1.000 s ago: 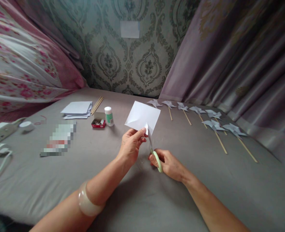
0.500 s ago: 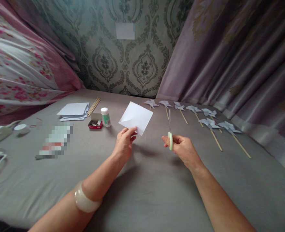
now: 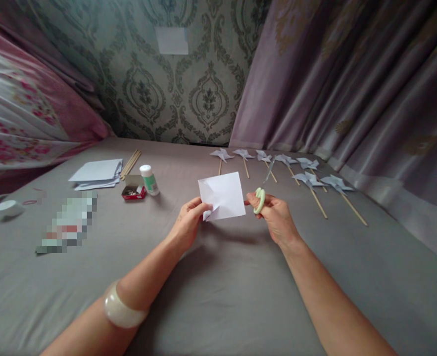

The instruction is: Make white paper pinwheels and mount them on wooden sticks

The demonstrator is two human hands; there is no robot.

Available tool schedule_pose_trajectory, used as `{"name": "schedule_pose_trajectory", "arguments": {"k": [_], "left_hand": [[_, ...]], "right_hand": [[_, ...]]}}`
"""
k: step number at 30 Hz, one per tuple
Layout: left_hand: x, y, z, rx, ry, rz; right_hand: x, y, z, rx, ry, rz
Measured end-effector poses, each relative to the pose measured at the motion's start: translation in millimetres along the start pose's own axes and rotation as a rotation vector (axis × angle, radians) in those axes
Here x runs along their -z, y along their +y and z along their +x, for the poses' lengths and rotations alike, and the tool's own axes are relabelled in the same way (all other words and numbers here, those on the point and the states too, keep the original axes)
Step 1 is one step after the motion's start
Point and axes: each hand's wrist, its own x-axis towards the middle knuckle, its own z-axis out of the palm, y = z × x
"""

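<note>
Head view: left hand (image 3: 188,217) pinches the white paper square (image 3: 223,195) at its lower left corner; right hand (image 3: 273,215) grips green-handled scissors (image 3: 260,199) just beside the paper's right edge, above the grey bed (image 3: 221,296)

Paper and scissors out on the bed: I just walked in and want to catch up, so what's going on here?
A person sits over a grey sheet. The left hand pinches a white paper square by its lower left edge, where one corner shows a cut flap. The right hand grips green-handled scissors, blades pointing away, beside the paper's right edge. A row of paper pinwheels on sticks lies further right; a paper stack, sticks, a glue bottle and a small red box lie left.
</note>
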Motion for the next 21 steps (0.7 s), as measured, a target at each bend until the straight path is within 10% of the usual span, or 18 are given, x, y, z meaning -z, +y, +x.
{"name": "schedule_pose_trajectory", "arguments": {"k": [21], "left_hand": [[-4.0,7,-2,0.073,0.000,-0.112]], "right_hand": [[-13,4,-7,0.099,0.043,0.022]]}}
